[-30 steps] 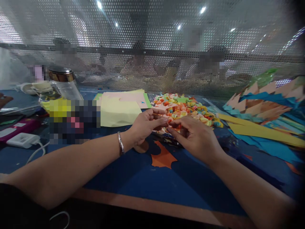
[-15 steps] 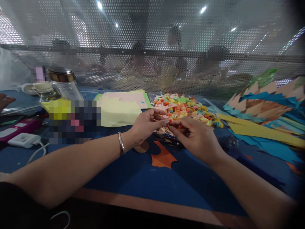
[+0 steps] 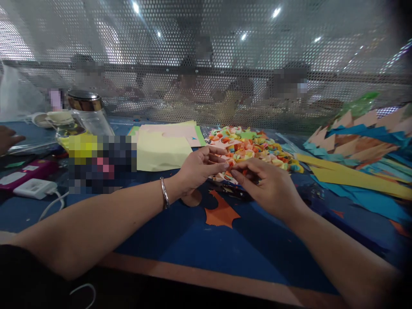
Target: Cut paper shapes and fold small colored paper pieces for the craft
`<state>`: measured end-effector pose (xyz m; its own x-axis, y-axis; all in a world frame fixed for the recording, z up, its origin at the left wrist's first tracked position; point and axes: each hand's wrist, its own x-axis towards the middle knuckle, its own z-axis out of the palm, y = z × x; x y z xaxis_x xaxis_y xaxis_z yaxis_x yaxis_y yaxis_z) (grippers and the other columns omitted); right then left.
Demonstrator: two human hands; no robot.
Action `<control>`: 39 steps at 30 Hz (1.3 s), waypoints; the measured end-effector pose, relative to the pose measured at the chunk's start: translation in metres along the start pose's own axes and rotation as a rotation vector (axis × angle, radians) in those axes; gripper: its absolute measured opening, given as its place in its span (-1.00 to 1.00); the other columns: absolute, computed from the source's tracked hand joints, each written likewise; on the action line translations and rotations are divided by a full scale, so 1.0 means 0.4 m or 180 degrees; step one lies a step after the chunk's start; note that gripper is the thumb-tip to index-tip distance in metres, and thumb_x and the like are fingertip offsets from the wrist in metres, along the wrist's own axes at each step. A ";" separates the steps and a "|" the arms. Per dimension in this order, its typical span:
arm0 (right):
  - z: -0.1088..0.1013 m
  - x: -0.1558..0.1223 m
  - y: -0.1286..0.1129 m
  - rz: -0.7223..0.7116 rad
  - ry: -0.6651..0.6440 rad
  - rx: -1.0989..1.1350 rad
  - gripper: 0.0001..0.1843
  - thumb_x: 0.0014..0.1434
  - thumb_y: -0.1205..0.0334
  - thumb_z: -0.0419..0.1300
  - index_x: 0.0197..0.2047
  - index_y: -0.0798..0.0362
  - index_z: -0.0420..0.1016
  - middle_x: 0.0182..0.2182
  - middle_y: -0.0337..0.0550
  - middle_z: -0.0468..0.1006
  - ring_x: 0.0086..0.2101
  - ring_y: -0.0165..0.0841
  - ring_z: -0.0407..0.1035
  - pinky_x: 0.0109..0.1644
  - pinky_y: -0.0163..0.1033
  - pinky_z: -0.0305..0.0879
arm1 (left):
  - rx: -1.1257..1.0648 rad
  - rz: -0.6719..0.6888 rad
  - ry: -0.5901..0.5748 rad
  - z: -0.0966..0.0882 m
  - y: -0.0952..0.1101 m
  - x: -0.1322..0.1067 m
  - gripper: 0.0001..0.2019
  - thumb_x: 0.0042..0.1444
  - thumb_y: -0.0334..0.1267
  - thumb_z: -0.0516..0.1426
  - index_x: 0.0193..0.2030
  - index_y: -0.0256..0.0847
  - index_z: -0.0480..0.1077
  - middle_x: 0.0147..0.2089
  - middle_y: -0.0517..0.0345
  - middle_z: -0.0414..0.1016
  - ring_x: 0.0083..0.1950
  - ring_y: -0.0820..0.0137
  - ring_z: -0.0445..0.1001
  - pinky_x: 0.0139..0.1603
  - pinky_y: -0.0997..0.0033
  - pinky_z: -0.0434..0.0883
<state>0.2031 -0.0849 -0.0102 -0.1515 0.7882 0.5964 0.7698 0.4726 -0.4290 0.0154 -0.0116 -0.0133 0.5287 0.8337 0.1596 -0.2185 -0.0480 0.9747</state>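
My left hand (image 3: pixel 200 168), with a silver bangle at its wrist, meets my right hand (image 3: pixel 268 182) fingertip to fingertip over the table. Between the pinched thumbs and forefingers sits a small orange-red paper piece (image 3: pixel 231 165), mostly covered by the fingers. Right behind the hands lies a heap of small colourful paper pieces (image 3: pixel 249 148) in orange, yellow, green and pink. Below the hands, an orange paper scrap (image 3: pixel 222 211) with curved cut edges rests on the blue table (image 3: pixel 180 240). A round brownish object (image 3: pixel 192 198) shows partly under my left hand.
Behind my left hand is a stack of coloured paper sheets (image 3: pixel 162 150). Bottles and a glass jar (image 3: pixel 92 113) stand at left, near a white charger (image 3: pixel 34 189). Cut paper strips (image 3: pixel 360 178) pile up at right. A perforated screen (image 3: pixel 206 56) backs the table; another person's hand (image 3: pixel 9 139) is far left.
Both hands stay together, with only slight finger shifts around the small paper piece. The other person's hand at far left has moved slightly to the right. A person behind the screen has shifted left.
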 end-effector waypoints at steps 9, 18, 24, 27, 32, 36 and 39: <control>0.000 0.001 -0.006 -0.0035 -0.0017 0.0094 -0.81 0.35 0.16 0.23 -0.25 0.01 0.64 -0.38 -0.12 0.64 -0.46 -0.36 0.45 -0.45 -0.30 0.33 | 0.0068 -0.0013 -0.0053 0.001 0.000 -0.003 -0.55 -0.02 -0.26 0.43 0.00 -0.25 0.45 -0.21 0.13 0.53 -0.21 0.42 0.52 -0.14 0.31 0.48; -0.005 0.004 -0.012 -0.0017 -0.0095 0.0079 -0.82 0.33 0.16 0.23 -0.26 -0.01 0.64 -0.45 -0.17 0.61 -0.55 -0.40 0.36 -0.49 -0.29 0.29 | 0.0082 -0.0011 -0.0042 0.003 0.001 0.000 -0.63 0.02 -0.38 0.39 -0.02 -0.25 0.46 -0.22 0.16 0.51 -0.23 0.46 0.50 -0.15 0.36 0.46; -0.004 0.003 -0.013 0.0021 -0.0090 0.0110 -0.81 0.33 0.15 0.23 -0.28 0.00 0.62 -0.43 -0.16 0.62 -0.54 -0.40 0.37 -0.48 -0.29 0.28 | 0.0055 -0.0019 -0.0080 0.002 0.001 0.000 -0.62 0.04 -0.37 0.40 -0.01 -0.26 0.45 -0.23 0.16 0.52 -0.23 0.45 0.52 -0.14 0.35 0.47; -0.005 0.004 -0.014 0.0030 -0.0094 0.0127 -0.80 0.33 0.15 0.22 -0.29 0.00 0.62 -0.46 -0.19 0.59 -0.57 -0.41 0.34 -0.51 -0.30 0.24 | 0.0073 0.0007 -0.0102 0.000 -0.001 0.001 -0.59 0.03 -0.34 0.41 0.01 -0.27 0.44 -0.23 0.16 0.51 -0.24 0.45 0.51 -0.16 0.35 0.47; -0.005 0.004 -0.012 0.0039 -0.0151 0.0151 -0.82 0.33 0.16 0.22 -0.26 0.00 0.62 -0.42 -0.17 0.61 -0.54 -0.40 0.38 -0.48 -0.29 0.28 | 0.0059 -0.0004 -0.0114 0.001 -0.001 0.001 -0.59 0.02 -0.37 0.40 0.00 -0.28 0.44 -0.24 0.18 0.50 -0.25 0.46 0.50 -0.17 0.36 0.48; -0.005 0.004 -0.011 0.0047 -0.0188 0.0087 -0.81 0.33 0.14 0.23 -0.26 0.00 0.62 -0.45 -0.17 0.60 -0.56 -0.41 0.35 -0.50 -0.30 0.26 | 0.0057 -0.0015 -0.0081 0.002 -0.001 0.001 -0.61 0.01 -0.37 0.40 -0.02 -0.26 0.45 -0.25 0.18 0.50 -0.26 0.47 0.49 -0.17 0.38 0.46; -0.005 0.003 -0.011 0.0045 -0.0164 0.0110 -0.79 0.34 0.12 0.22 -0.27 0.01 0.62 -0.45 -0.17 0.60 -0.56 -0.41 0.34 -0.50 -0.30 0.25 | 0.0067 -0.0021 -0.0069 0.003 -0.003 0.001 -0.61 0.02 -0.34 0.40 -0.02 -0.26 0.45 -0.25 0.17 0.50 -0.25 0.46 0.50 -0.16 0.36 0.46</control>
<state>0.2009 -0.0867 -0.0061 -0.1732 0.8138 0.5548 0.7504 0.4739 -0.4608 0.0166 -0.0119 -0.0142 0.5478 0.8219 0.1562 -0.1977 -0.0542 0.9788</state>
